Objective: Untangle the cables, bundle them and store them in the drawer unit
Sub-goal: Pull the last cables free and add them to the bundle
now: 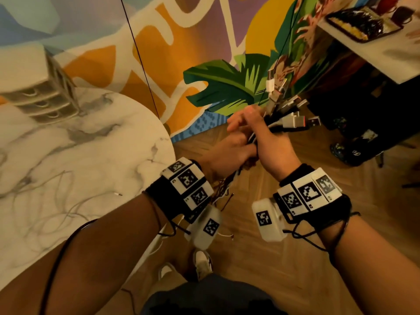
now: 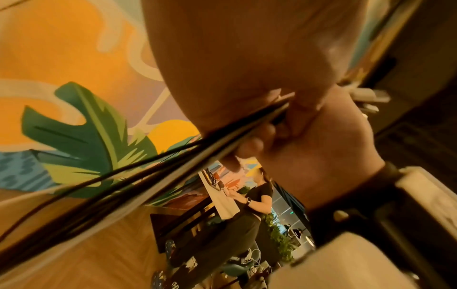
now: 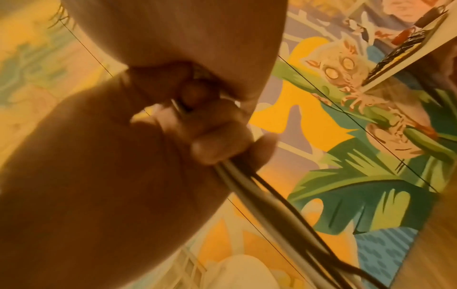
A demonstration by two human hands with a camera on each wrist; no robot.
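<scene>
Off the table's right edge, above the floor, my two hands meet around a bundle of black and white cables [image 1: 293, 120]. Its USB plugs fan out up and to the right past my knuckles. My left hand [image 1: 227, 151] grips the bundle from the left, and my right hand [image 1: 268, 142] is wrapped round it just beyond. In the left wrist view the cables [image 2: 148, 176] run taut from the fist down to the left. In the right wrist view, curled fingers clamp the cables [image 3: 259, 195]. The beige drawer unit [image 1: 41, 92] stands at the table's far left, its drawers closed.
The round marble table [image 1: 102, 155] carries several thin loose cables [image 1: 52, 208] near its front. A second table [image 1: 375, 53] with a dark tray [image 1: 363, 21] is at the upper right. Another person [image 2: 257, 195] sits beyond it. A painted wall is ahead.
</scene>
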